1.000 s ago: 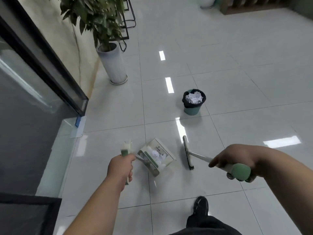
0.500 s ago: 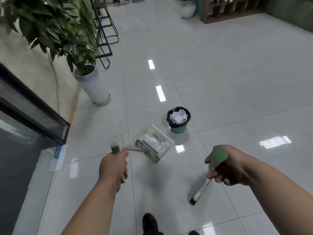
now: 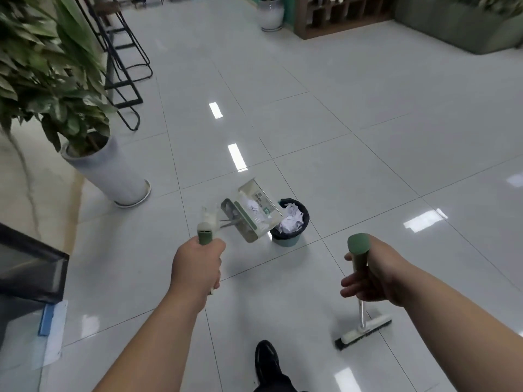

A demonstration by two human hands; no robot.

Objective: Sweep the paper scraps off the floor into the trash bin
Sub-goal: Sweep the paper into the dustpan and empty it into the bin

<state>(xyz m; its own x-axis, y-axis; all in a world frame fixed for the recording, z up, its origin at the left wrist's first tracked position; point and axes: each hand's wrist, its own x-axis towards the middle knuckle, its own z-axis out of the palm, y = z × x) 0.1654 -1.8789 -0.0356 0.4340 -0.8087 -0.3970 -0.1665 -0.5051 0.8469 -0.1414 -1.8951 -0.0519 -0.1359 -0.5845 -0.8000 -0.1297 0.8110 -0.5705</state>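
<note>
A person's left hand [image 3: 198, 267], fingers curled tight round the green grip, holds a cream-and-green long-handled dustpan [image 3: 252, 219] tilted at the left rim of a round teal trash bin with a black liner [image 3: 291, 237]. Crumpled white paper scraps [image 3: 291, 219] lie in the pan and heaped inside the bin. The right hand [image 3: 376, 273], fingers wrapped round the handle, holds a green-capped broom [image 3: 365, 332] upright, its brush on the pale tiled floor [image 3: 368, 165] right of the bin, nearer the person.
</note>
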